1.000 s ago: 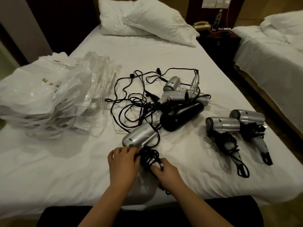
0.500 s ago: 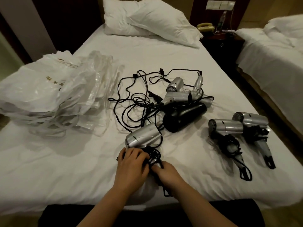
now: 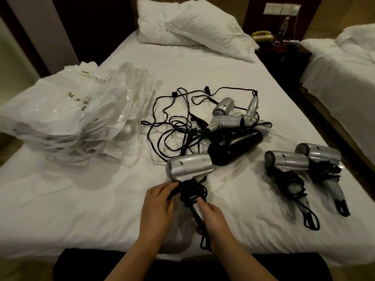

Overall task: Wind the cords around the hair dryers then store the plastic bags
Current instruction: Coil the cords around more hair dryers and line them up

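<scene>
Hands [image 3: 182,207] now apart along hair dryer [image 3: 190,167] handle

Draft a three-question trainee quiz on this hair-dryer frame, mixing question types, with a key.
1. True or false: the right hand grips the handle of the silver hair dryer being wound.
2. How many silver hair dryers with cords already wound lie apart at the right of the bed?
3. Multiple choice: the pile of plastic bags lies A) left of the tangled cords, B) on the pillows, C) under the black hair dryer.

Key: 1 true; 2 two; 3 A.
</scene>
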### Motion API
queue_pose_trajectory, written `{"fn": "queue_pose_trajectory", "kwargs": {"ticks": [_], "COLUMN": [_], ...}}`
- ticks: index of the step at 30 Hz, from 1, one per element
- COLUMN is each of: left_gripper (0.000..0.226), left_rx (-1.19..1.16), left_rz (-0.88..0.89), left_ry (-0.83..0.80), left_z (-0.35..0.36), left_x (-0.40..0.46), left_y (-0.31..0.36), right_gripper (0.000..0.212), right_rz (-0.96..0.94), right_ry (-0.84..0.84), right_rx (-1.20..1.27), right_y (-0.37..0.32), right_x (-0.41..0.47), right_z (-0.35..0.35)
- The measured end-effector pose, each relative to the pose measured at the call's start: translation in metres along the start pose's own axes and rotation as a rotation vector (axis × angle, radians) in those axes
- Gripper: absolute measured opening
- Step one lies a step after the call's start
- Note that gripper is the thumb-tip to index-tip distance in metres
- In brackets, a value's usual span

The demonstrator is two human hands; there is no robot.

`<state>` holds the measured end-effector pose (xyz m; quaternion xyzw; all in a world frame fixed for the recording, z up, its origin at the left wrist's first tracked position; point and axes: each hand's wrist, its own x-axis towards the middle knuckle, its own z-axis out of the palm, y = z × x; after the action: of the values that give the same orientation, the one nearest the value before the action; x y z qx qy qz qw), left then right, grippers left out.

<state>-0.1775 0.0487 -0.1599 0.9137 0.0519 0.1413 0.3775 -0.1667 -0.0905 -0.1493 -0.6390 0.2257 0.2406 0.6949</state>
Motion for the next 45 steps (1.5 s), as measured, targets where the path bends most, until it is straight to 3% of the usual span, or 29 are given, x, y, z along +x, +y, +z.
{"fn": "queue_pose_trajectory", "kwargs": {"ticks": [8, 13, 21, 26, 34, 40, 45], "left_gripper": [0.039, 0.039, 0.037, 0.037, 0.043, 0.051, 0.049], "left_rx": [-0.148, -0.083, 0.070, 0.026, -0.171, -0.282, -0.104], "left_rz": [-0.107, -0.094, -0.098, -0.135, -0.073, -0.258, 0.009], "left_ry": [-0.069, -0.102, -0.191, -0.026, 0.028, 0.061, 0.037], "left_z": [0.001, 0.004, 0.007, 0.004, -0.010, -0.020, -0.006], "left_x": [-0.004, -0.002, -0.012, -0.001, 0.008, 0.019, 0.012], "left_y": [-0.002, -0.001, -0.001, 0.027, 0.057, 0.045, 0.054], "right_gripper": [0.027, 0.032, 0.027, 0.029, 0.039, 0.035, 0.035], "right_rz": [-0.019, -0.010, -0.174, -0.172, -0.208, -0.162, -0.162], "right_ry": [0.039, 0.094, 0.248, 0.206, 0.167, 0.112, 0.113], "right_rx": [0.031, -0.005, -0.105, -0.046, 0.049, 0.118, 0.090], "right_y": [0.000, 0.007, 0.015, 0.007, -0.009, -0.018, -0.016], "right_x": [-0.002, -0.002, -0.011, -0.010, -0.012, -0.020, -0.019], "right_z": [0.004, 0.001, 0.009, 0.005, -0.006, -0.018, -0.019]}}
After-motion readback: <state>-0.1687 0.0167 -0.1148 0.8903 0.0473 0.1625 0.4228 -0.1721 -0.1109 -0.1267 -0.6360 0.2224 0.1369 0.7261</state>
